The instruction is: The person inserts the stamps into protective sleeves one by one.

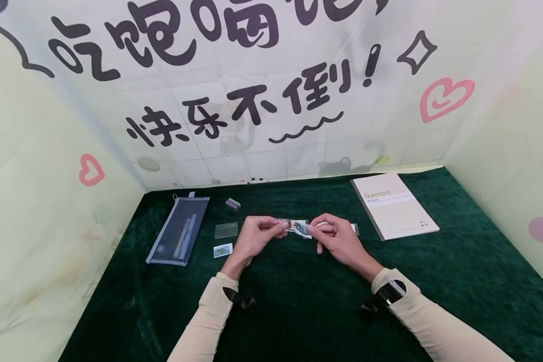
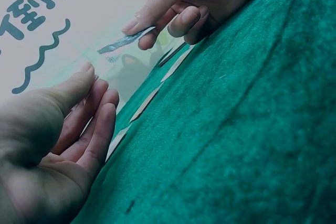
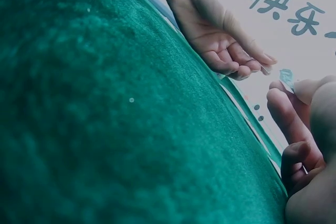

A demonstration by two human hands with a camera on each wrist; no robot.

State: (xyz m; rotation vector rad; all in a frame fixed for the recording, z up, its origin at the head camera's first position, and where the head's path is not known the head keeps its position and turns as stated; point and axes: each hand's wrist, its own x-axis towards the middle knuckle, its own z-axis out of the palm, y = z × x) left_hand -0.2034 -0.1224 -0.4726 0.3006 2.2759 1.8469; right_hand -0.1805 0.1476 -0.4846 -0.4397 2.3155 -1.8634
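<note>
My left hand [image 1: 259, 235] pinches a small clear plastic sleeve [image 1: 289, 224] between thumb and fingers. In my right hand [image 1: 341, 239], thumb and forefinger grip a small stamp-like picture card [image 1: 301, 230], printed dark blue and white. The card's left end meets or overlaps the sleeve in the head view; whether it is inside cannot be told. From the left wrist view, the card [image 2: 123, 43] looks slightly bent above the table. Left of my left hand lie another stamp-like card [image 1: 223, 250] with a blue-green picture and a clear sleeve [image 1: 226, 230].
Dark green cloth [image 1: 298, 311] covers the table. A translucent zip pouch [image 1: 178, 231] with pens inside lies at the left, near a small purple-grey block [image 1: 233, 203]. At the right is a notebook [image 1: 395, 206]. Behind my right hand, a pale flat piece [image 1: 355, 229] is partly hidden.
</note>
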